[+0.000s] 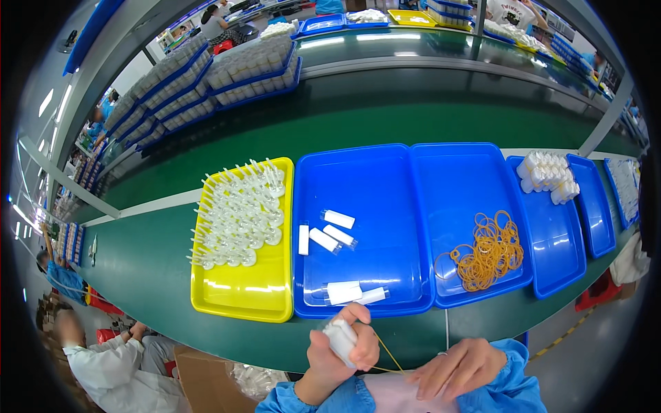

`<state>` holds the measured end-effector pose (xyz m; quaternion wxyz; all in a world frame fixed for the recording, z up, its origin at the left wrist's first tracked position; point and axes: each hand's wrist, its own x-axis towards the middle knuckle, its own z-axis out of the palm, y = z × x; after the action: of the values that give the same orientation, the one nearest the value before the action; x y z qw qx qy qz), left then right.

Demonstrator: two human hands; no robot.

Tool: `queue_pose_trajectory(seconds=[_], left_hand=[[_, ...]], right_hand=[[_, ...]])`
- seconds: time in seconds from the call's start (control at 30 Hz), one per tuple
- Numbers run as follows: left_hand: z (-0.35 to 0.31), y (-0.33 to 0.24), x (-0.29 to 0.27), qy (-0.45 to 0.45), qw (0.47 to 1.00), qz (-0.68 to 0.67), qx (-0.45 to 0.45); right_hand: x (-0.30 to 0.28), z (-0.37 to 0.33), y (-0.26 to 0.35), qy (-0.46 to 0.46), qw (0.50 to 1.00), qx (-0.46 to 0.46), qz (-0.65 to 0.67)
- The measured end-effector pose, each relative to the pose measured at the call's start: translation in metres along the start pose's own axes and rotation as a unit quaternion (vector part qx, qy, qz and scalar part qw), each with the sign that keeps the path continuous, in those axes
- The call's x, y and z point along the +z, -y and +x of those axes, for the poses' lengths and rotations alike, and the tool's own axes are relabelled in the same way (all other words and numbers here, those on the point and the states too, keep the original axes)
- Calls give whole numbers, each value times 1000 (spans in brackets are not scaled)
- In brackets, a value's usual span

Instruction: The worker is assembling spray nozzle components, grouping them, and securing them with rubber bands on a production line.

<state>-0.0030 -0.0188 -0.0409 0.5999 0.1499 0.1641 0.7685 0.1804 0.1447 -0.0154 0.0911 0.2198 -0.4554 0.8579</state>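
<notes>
Bundle of white tubes [340,339] in left hand [326,363], fingers wrapped round it. Right hand [463,370] apart, fingertips at taut rubber band [389,352]. Tubes probably light, stiff, slippery; best gripped round middle. Band looks thin, springy.

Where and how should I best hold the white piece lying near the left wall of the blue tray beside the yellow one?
Probably pinch the white piece by its two short ends, from above: its long left side lies close to the blue tray's wall.
</notes>
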Motion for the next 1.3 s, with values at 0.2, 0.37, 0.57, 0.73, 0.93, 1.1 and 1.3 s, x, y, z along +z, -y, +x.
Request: queue_pose_trajectory(seconds=[0.2,0.37,0.57,0.73,0.93,1.1,1.3], left_hand=[[3,-10,21,-1,930,368,3],[12,3,18,-7,676,734,72],[35,12,56,-78,722,668,-161],[24,0,41,-26,696,702,148],[14,-75,-18,-342,702,593,198],[-18,-166,-142,-348,574,698,250],[-10,-167,-119,-313,327,864,218]], right_hand=[[-2,-15,-29,-175,936,120,282],[6,14,-31,-209,958,188,-48],[9,6,-16,-204,812,125,-532],[-23,-17,49,-328,657,15,-679],[-125,-107,153,-552,421,-23,-719],[-192,-121,184,-565,311,19,-764],[-231,-129,188,-553,256,70,-790]])
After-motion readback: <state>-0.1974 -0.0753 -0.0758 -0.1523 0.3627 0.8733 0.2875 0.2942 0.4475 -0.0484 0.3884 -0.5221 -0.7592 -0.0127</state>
